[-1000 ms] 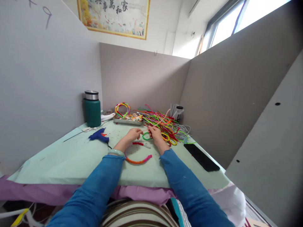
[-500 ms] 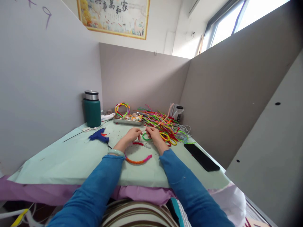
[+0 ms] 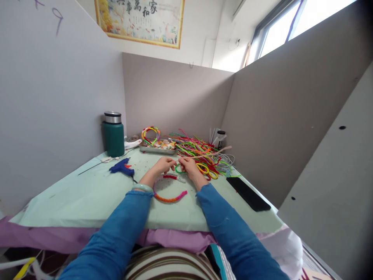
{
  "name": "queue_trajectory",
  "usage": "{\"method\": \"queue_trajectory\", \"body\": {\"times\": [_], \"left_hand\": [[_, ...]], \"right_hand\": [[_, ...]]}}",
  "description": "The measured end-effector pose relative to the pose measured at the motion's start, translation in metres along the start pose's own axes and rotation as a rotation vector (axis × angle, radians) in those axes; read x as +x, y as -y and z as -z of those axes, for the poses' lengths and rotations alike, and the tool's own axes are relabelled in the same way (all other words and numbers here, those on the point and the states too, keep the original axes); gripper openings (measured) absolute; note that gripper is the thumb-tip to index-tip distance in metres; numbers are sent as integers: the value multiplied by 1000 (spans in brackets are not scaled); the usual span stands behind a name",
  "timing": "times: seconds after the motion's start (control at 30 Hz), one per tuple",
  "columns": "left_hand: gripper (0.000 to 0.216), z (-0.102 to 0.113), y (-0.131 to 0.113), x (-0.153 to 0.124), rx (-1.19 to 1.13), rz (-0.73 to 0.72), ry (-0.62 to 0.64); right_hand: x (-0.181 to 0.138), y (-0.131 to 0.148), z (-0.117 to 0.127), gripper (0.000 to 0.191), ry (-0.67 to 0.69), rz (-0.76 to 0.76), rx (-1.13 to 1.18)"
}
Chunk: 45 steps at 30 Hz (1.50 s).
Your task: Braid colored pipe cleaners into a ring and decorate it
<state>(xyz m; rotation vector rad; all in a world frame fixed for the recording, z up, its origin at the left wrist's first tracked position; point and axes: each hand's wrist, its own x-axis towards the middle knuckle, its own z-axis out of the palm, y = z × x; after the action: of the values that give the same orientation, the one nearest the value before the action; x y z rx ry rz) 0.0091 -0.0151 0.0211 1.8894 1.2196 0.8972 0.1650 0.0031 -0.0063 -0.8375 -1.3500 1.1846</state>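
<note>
A pale pink pipe cleaner (image 3: 214, 153) is pinched between my left hand (image 3: 164, 166) and my right hand (image 3: 188, 166), which are close together above the table. Its long free end sticks out to the right, past my right hand. Below my hands lies a curved headband (image 3: 170, 200) wrapped in orange, pink and red fuzzy wire, with a bare grey stretch at its upper end. My left wrist hides part of its left side. Just behind my right hand are green and yellow loops (image 3: 203, 168).
Many coloured pipe cleaners (image 3: 195, 147) are heaped at the back right. A metal tray (image 3: 159, 151) of small pieces stands at the back, finished headbands (image 3: 150, 136) on it. At left are a blue glue gun (image 3: 122, 166) and a green bottle (image 3: 113, 136); a black phone-like slab (image 3: 247, 193) lies right.
The free end of the pink pipe cleaner has swung down to the right, from steeply raised to nearly level. Both hands stay almost in place, the left shifting slightly.
</note>
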Motion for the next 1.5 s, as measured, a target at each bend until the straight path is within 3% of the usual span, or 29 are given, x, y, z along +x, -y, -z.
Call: {"method": "queue_trajectory", "body": {"times": [0.3,0.83,0.93,1.0,1.13,1.37,1.5], "left_hand": [[23,1,-10,-6,-134,74,64],[25,-3,9,8,372,-26,-59],[22,-2,5,3,424,-47,-15],[23,-1,1,-2,406,-61,55],[20,-3,-3,-7,402,-98,232],[28,-2,6,-2,472,-46,189],[29,5,9,1,560,38,112]], "right_hand": [[1,1,1,35,20,-7,80],[1,-3,0,28,-13,27,-125],[3,-6,3,25,-45,-56,-142],[5,-7,6,22,-140,-94,-175],[9,-6,10,21,-315,16,-233],[6,2,5,27,-154,149,-178],[6,0,5,28,-162,158,-169]]}}
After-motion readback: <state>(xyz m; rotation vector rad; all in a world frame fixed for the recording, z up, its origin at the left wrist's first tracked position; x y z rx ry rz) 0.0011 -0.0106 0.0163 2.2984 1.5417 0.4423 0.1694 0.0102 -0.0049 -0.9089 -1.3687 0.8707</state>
